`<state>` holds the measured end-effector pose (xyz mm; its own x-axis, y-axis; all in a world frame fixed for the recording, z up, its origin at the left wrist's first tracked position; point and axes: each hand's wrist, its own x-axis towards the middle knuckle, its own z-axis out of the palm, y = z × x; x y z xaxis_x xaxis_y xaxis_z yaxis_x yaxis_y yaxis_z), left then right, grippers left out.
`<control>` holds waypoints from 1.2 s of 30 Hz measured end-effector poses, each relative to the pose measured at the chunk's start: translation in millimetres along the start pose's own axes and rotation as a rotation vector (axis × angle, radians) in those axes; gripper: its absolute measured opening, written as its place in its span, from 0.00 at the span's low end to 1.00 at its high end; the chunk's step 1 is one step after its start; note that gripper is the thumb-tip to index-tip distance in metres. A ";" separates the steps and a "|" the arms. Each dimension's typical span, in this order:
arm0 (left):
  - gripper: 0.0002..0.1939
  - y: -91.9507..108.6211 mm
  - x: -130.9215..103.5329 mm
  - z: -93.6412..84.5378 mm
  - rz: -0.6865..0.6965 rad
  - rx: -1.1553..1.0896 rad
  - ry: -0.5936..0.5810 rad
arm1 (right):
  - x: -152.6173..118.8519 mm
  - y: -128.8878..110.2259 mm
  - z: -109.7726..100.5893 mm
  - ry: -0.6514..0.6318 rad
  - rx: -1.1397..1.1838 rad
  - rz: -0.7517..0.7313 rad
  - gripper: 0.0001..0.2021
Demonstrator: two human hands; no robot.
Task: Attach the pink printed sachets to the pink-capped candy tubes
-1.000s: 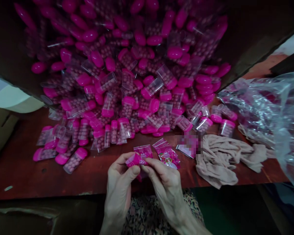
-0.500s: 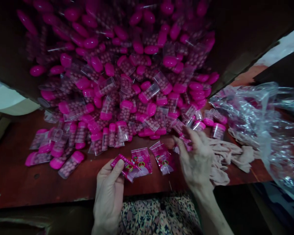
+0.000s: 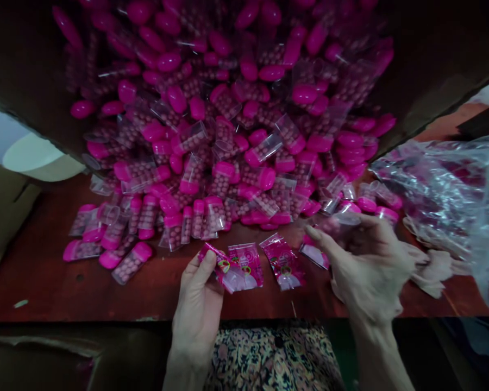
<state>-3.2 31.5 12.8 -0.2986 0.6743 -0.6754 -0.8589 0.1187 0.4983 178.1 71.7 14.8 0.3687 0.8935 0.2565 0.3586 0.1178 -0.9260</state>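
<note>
My left hand (image 3: pixel 201 293) pinches a shiny pink printed sachet (image 3: pixel 220 266) between thumb and fingers, low over the table's front. Beside it a second pink sachet (image 3: pixel 248 263) lies partly overlapped, and a third sachet (image 3: pixel 283 263) rests to its right. Another pink-and-white sachet (image 3: pixel 315 254) lies near my right thumb. My right hand (image 3: pixel 364 266) curls round a clear bottle of pink balls (image 3: pixel 336 224) at the front right of the heap; motion blurs it and the fingers partly hide it. A large heap of such pink-capped bottles (image 3: pixel 224 174) spreads behind both hands.
Dark walls (image 3: pixel 427 81) flank the heap, which spills onto the reddish-brown table (image 3: pixel 106 298). Crumpled clear plastic (image 3: pixel 452 190) and a pale cloth glove (image 3: pixel 436 266) lie at the right. A pale round container (image 3: pixel 44 160) stands at the left, by a cardboard box (image 3: pixel 4 212).
The view has shifted, moving the scene rightward. My right hand has closed round a bottle by the heap and moved right. My left hand keeps its sachet, now lying flatter beside the second one.
</note>
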 end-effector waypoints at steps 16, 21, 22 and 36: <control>0.04 -6.2 1.7 5.0 -0.012 -0.050 0.052 | -60.9 -31.0 34.4 -0.226 0.643 0.651 0.17; 0.09 -10.6 0.1 2.8 0.164 0.027 -0.004 | -60.3 -24.5 36.8 -0.158 0.572 0.630 0.16; 0.10 -11.4 -1.1 2.8 0.207 0.051 -0.019 | -59.7 -22.9 37.6 -0.137 0.547 0.616 0.16; 0.08 -29.4 -8.6 1.8 0.588 0.230 -0.046 | -59.7 -3.7 38.4 -0.168 0.604 0.725 0.18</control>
<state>25.4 23.5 4.9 -0.6709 0.7044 -0.2317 -0.4435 -0.1308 0.8867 121.9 34.6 -7.7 0.1825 0.8818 -0.4349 -0.4282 -0.3269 -0.8425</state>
